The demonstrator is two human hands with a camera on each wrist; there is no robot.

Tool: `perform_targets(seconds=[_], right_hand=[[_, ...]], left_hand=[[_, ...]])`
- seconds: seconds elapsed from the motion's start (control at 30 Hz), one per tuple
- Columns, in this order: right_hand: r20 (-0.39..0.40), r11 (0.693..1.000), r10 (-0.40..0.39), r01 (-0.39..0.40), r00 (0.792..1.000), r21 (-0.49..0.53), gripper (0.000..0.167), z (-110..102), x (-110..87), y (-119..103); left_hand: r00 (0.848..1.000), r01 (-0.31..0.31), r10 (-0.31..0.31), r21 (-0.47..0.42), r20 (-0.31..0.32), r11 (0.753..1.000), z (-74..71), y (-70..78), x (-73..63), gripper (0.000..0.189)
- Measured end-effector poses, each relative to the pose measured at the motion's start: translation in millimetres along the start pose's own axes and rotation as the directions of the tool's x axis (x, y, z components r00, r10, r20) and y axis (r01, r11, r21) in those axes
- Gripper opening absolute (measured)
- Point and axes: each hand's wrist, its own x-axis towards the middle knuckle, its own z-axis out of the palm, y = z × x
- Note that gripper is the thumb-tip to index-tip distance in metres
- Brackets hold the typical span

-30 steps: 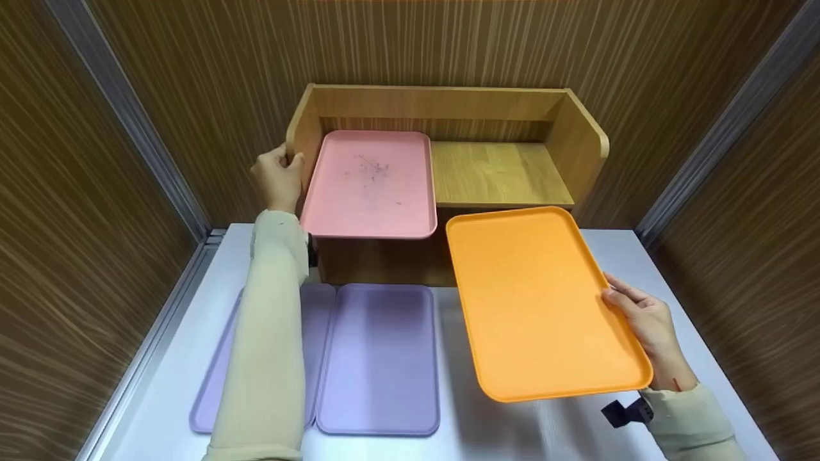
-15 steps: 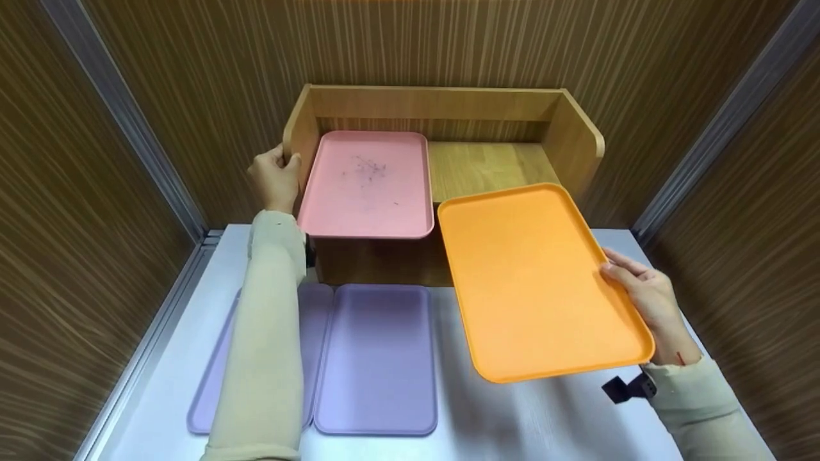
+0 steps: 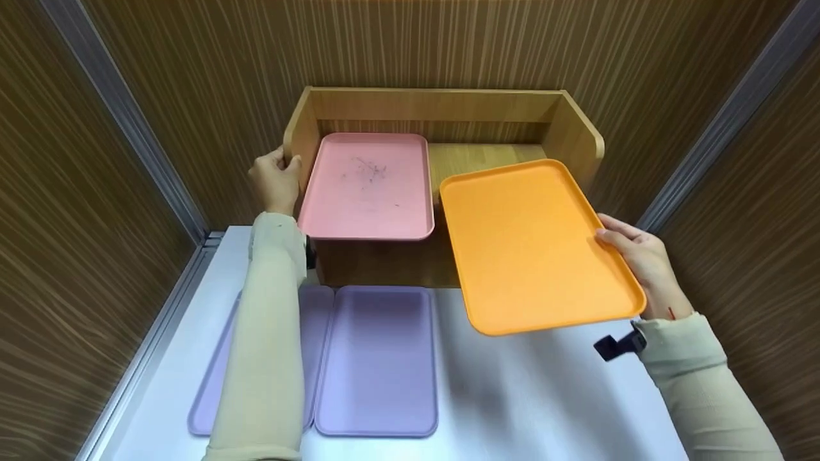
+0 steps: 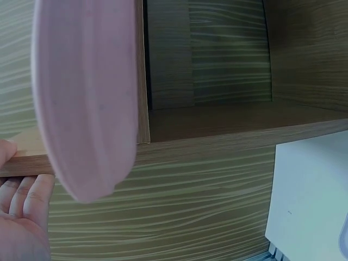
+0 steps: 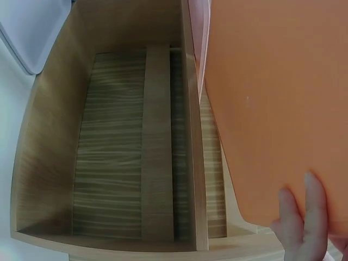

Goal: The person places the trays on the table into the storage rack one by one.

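My right hand (image 3: 642, 262) grips an orange tray (image 3: 538, 250) by its right long edge, thumb on top and fingers underneath. The tray hangs tilted in the air, its far end overlapping the right half of a wooden shelf (image 3: 487, 160). In the right wrist view, fingers (image 5: 314, 209) lie against the tray's underside. A pink tray (image 3: 368, 186) with dark marks lies on the left half of the shelf's upper board, its near end jutting past the front edge. My left hand (image 3: 277, 180) pinches the shelf's left side panel, thumb and fingers on either face.
Two purple trays (image 3: 377, 362) lie side by side on the white table (image 3: 512, 410), the left one partly hidden by my left sleeve (image 3: 266, 346). Wood-grain walls (image 3: 435, 45) enclose the back and both sides. Below the upper board, the shelf has an open lower compartment (image 5: 114, 152).
My right hand has raised the orange tray and moved it away from me, so it now covers part of the shelf's right half. The left hand stays at the side panel.
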Motion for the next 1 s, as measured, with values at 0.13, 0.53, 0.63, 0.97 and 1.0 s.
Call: perform_targets(seconds=[0.13,0.53,0.63,0.97,1.0], right_hand=[[-0.025,0.999,0.032,-0.032,0.999,0.028,0.032,6,10.1,-4],[-0.049,0.998,0.009,-0.006,0.999,0.062,0.042,21,36.6,-15],[-0.062,0.999,-0.004,0.007,0.998,0.053,0.047,28,43.8,-16],[-0.087,0.999,-0.042,0.041,0.995,-0.013,0.061,37,71.8,-22],[-0.089,0.999,-0.045,0.043,0.995,-0.017,0.061,37,73.8,-23]], left_hand=[[1.0,0.002,-0.002,0.036,-0.003,0.999,-1.7,0.2,0.3,0.023],[1.0,0.014,-0.014,0.034,0.011,0.999,-2.6,0.9,-1.4,0.024],[1.0,0.017,-0.018,0.045,0.015,0.999,-5.2,1.2,-1.8,0.024],[1.0,0.012,-0.013,0.053,0.015,0.999,-3.7,1.0,-3.7,0.023],[1.0,0.012,-0.013,0.05,0.014,0.999,-3.2,1.3,-4.1,0.022]])
